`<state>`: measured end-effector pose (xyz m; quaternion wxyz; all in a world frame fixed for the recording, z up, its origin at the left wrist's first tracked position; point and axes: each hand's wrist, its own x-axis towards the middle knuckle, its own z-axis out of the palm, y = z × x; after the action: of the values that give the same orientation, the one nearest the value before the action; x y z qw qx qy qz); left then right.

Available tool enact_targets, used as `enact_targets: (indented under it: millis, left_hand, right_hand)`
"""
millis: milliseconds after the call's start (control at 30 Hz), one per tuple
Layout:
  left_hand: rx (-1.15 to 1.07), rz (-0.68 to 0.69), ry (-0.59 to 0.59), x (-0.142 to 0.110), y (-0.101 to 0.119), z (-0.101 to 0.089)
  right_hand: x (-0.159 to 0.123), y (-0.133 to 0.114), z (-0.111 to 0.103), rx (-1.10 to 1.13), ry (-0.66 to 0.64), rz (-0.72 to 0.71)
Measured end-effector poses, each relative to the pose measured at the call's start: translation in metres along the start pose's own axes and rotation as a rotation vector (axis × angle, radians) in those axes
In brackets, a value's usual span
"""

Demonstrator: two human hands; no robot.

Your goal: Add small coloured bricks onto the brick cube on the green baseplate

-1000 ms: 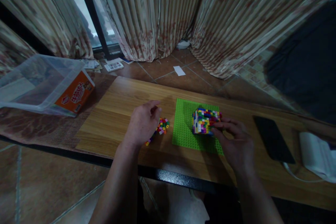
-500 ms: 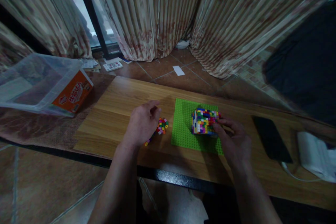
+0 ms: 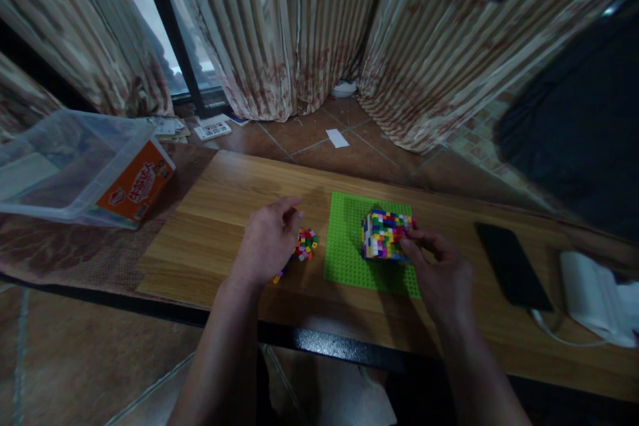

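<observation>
Multicoloured block: a boxy, brick-built block of small plastic pieces lies over the right part of the square, bright green, studded plastic baseplate; I cannot tell whether its underside is locked to the studs.
Right hand: the bare right hand touches the block's right end, thumb and fingertips set close together; whether a separate piece is between them I cannot tell.
Step in hand: I judge this to be close fingertip work on the block's right end.
Next move: in my judgement it calls for small, even pressure, with the block kept from shifting.
Left hand: the bare left hand is loosely curled beside the baseplate, thumb near the forefinger; I cannot see whether it pinches anything.
Loose pieces: a small heap of mixed-colour plastic bricks lies just beside that hand, partly hidden by it.
Surroundings: on the brown wooden tabletop, I note a flat black phone-like slab at right; a clear plastic bin stands at far left.
</observation>
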<state>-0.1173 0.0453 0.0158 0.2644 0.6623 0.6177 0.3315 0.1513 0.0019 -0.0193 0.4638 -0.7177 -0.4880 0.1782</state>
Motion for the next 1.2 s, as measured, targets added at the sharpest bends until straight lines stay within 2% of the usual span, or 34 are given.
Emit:
enact_targets:
  millis: [200, 267, 333, 400, 467, 600, 633, 700, 967, 1200]
  left_hand:
    - [-0.007, -0.013, 0.014, 0.0, 0.0, -0.001]
    - [-0.012, -0.017, 0.022, 0.0, 0.0, -0.002]
    - [-0.011, -0.019, 0.031, 0.0, -0.001, -0.002]
    - [-0.012, -0.022, 0.043, 0.001, -0.002, -0.003]
    - [-0.024, -0.025, 0.071, 0.001, -0.003, -0.003]
    - [-0.038, -0.043, 0.142, 0.001, -0.006, -0.003]
    - [-0.035, -0.046, 0.163, 0.001, -0.006, -0.004]
    - [-0.036, -0.043, 0.188, 0.0, -0.006, -0.005]
    - [-0.017, -0.059, 0.173, -0.002, -0.005, -0.011]
    - [-0.017, -0.07, 0.152, -0.002, -0.008, -0.015]
  right_hand:
    - [0.002, 0.003, -0.003, 0.072, -0.028, 0.024]
    - [0.003, 0.003, -0.005, 0.059, 0.095, -0.021]
    - [0.0, 0.0, -0.007, 0.053, 0.285, -0.133]
    - [-0.008, -0.005, -0.004, 0.067, 0.371, -0.253]
    - [-0.021, -0.014, 0.003, 0.058, 0.266, -0.362]
    - [-0.053, -0.033, 0.028, 0.024, -0.214, -0.641]
    - [-0.061, -0.037, 0.036, 0.043, -0.311, -0.679]
    - [-0.075, -0.043, 0.051, 0.088, -0.419, -0.735]
    - [-0.099, -0.04, 0.098, 0.049, -0.448, -0.765]
    - [-0.101, -0.042, 0.114, -0.135, -0.487, -0.765]
